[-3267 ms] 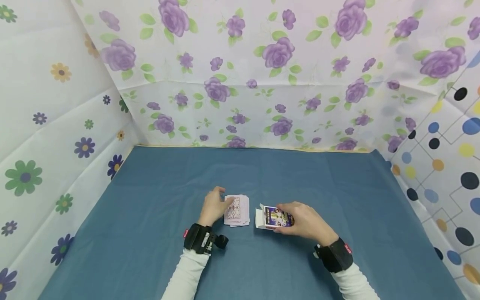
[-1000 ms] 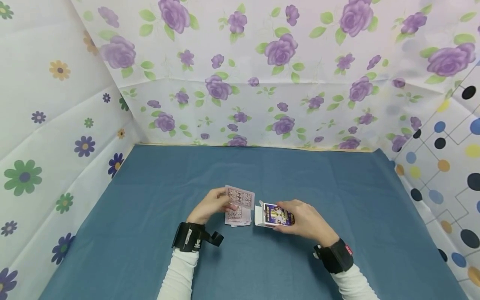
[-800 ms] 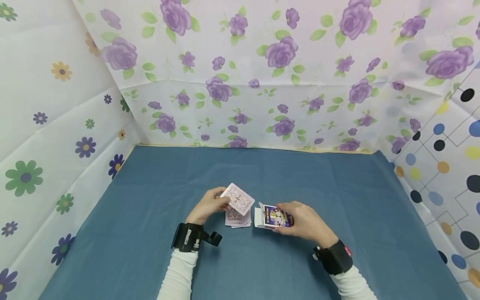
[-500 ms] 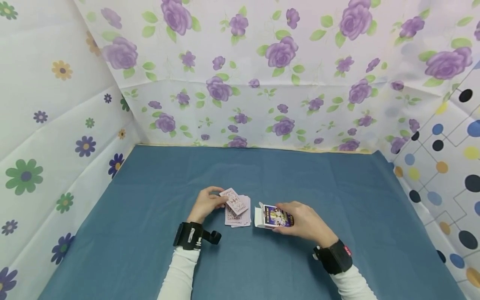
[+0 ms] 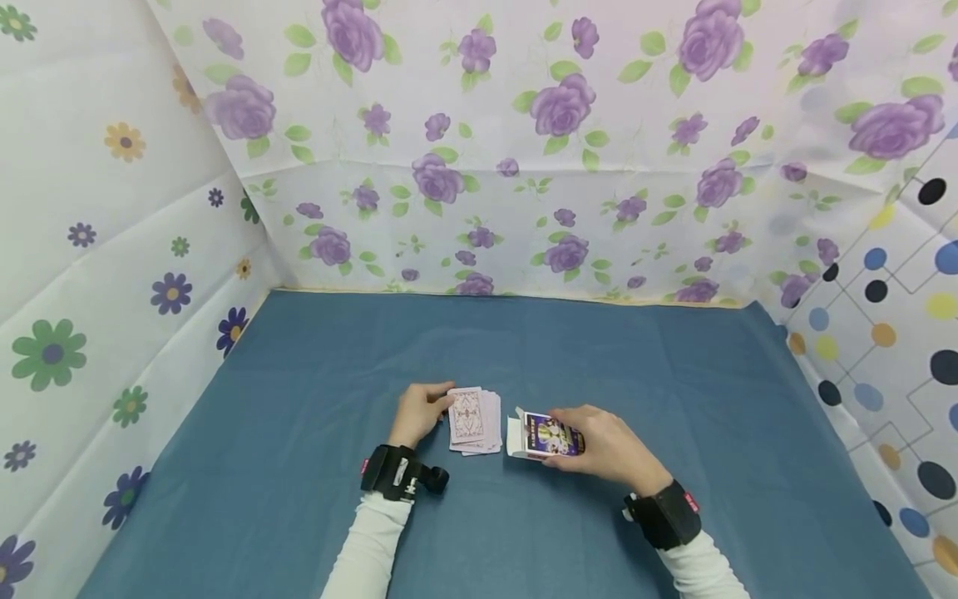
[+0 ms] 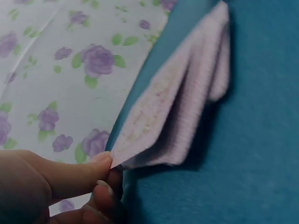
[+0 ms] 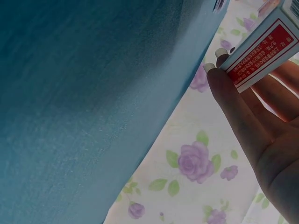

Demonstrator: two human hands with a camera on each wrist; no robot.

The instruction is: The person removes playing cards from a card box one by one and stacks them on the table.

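At the middle of the blue cloth lies a stack of playing cards (image 5: 491, 424), backs up and slightly fanned. My left hand (image 5: 416, 416) pinches the top playing card (image 5: 466, 414) by its left edge. In the left wrist view, thumb and finger grip one corner of that card (image 6: 149, 114), which is tilted a little above the cards beneath. To the right of the stack, my right hand (image 5: 609, 449) holds a purple playing-card box (image 5: 552, 435), its open flap end facing the stack. The right wrist view shows the box's red-and-white side (image 7: 261, 56) between thumb and fingers.
A blue cloth (image 5: 479, 341) covers the table. Floral sheets (image 5: 479, 166) stand behind it and at the left, with a dotted sheet (image 5: 883, 333) at the right. Each wrist wears a black strap, and the left strap (image 5: 392, 470) has a loose end.
My left hand lifted a card above the stack, turned it from sideways to upright, and lowered it onto the stack's left side. My right hand and the box stay almost still.
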